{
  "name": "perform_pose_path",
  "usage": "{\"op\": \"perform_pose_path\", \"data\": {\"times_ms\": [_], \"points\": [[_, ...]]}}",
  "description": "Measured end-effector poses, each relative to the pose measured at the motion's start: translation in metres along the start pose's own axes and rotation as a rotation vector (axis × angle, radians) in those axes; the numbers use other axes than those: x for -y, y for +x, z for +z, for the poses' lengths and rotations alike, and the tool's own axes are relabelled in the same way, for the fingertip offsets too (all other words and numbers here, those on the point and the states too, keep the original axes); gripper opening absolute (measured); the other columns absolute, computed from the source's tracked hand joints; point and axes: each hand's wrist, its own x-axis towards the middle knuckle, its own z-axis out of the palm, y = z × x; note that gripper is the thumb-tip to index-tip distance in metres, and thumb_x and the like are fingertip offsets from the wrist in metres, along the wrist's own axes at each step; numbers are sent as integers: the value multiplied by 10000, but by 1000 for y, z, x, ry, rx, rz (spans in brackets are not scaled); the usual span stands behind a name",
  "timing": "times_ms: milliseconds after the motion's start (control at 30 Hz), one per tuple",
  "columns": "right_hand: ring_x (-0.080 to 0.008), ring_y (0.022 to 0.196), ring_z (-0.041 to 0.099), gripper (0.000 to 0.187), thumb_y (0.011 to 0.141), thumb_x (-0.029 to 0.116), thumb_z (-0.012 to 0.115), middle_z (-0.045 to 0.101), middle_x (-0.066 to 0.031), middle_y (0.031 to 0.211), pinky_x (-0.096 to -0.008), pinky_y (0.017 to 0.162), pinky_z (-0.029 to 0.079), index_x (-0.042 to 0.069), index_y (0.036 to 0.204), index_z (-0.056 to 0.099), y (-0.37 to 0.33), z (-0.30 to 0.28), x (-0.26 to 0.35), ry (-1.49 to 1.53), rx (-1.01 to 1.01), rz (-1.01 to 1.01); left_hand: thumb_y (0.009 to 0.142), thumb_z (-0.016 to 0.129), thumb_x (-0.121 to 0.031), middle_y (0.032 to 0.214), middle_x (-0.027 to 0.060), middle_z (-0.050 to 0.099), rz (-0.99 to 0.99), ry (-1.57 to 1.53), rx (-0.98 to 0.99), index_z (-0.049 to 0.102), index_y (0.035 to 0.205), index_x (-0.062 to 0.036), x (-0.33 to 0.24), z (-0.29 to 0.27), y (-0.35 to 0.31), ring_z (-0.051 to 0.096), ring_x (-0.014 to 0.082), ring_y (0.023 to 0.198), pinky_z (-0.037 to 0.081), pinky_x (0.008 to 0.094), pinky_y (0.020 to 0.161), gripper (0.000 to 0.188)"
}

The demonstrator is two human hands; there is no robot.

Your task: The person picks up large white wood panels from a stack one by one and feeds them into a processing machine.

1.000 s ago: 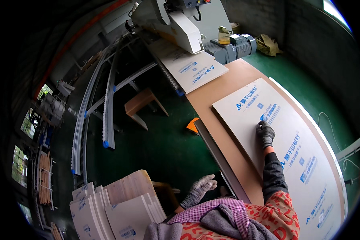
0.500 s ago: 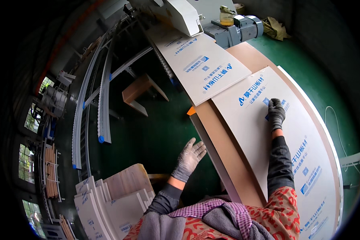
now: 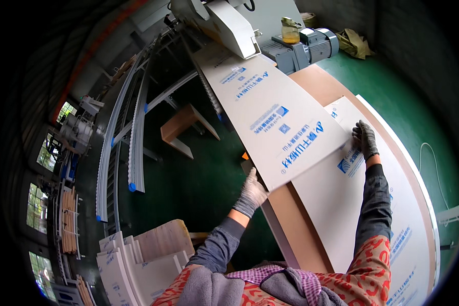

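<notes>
A long white board [image 3: 270,112] with blue print slopes down from the machine, its near end over a second printed white board [image 3: 336,199]. My left hand [image 3: 252,194], in a grey-white glove, holds its left edge close to the near corner. The thumb lies along that edge; the other fingers are partly hidden under the board. At the opposite near corner is my right hand [image 3: 366,140], in a dark grey glove. Its fingers are loosely bent beside the corner, above the lower board. Whether they touch the upper board is not clear.
A white machine housing [image 3: 234,28] and a grey motor [image 3: 311,46] stand at the far end. Roller rails [image 3: 137,137] run along the left, near a brown angled wooden piece [image 3: 181,127]. Cut boards [image 3: 153,265] stand at lower left. A jar [image 3: 290,30] rests by the motor.
The upper board has come nearer, out from the machine, covering more of the lower board. My left hand has gone up to its edge; my right hand has shifted rightward to its corner.
</notes>
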Motion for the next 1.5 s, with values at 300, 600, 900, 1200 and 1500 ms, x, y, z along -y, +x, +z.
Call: {"op": "perform_pose_path", "data": {"times_ms": [300, 600, 900, 1200, 1500], "points": [[-283, 941, 596, 518, 888, 463, 523, 649, -142, 952, -378, 835, 444, -17, 1066, 602, -44, 27, 6, -791, 231, -124, 848, 604, -453, 1361, 102, 457, -58, 33, -17, 371, 1369, -83, 70, -13, -17, 431, 284, 1248, 354, 471, 1040, 680], [-390, 1056, 565, 529, 917, 431, 408, 601, -266, 1086, -447, 925, 417, -22, 1137, 569, -151, -7, 16, -1385, -58, -300, 881, 573, -439, 1357, 108, 453, -151, -37, -107, 368, 1362, -92, 164, -17, -70, 441, 283, 1243, 384, 484, 1021, 627], [-400, 1034, 563, 503, 922, 449, 386, 609, -265, 1046, -449, 907, 422, 10, 1061, 588, -228, -58, 10, -1459, -96, -282, 896, 568, -425, 1321, 108, 489, -130, -38, -197, 373, 1362, -74, 234, -7, -139, 480, 263, 1199, 418, 441, 993, 616], [-375, 1150, 511, 593, 924, 480, 382, 566, -256, 1179, -412, 975, 390, -21, 1194, 547, -283, -164, -8, -1522, -181, -311, 829, 677, -395, 1229, 89, 559, -181, -82, -148, 456, 1294, -85, 327, -33, -181, 549, 256, 1111, 484, 458, 892, 601], [-440, 1046, 542, 608, 928, 491, 359, 596, -296, 1056, -470, 902, 424, -45, 1120, 573, -426, -216, -53, -1471, -148, -370, 862, 648, -339, 1180, 131, 583, -21, 53, -152, 505, 1233, -36, 368, -74, -312, 566, 267, 1074, 483, 455, 885, 499]]}}
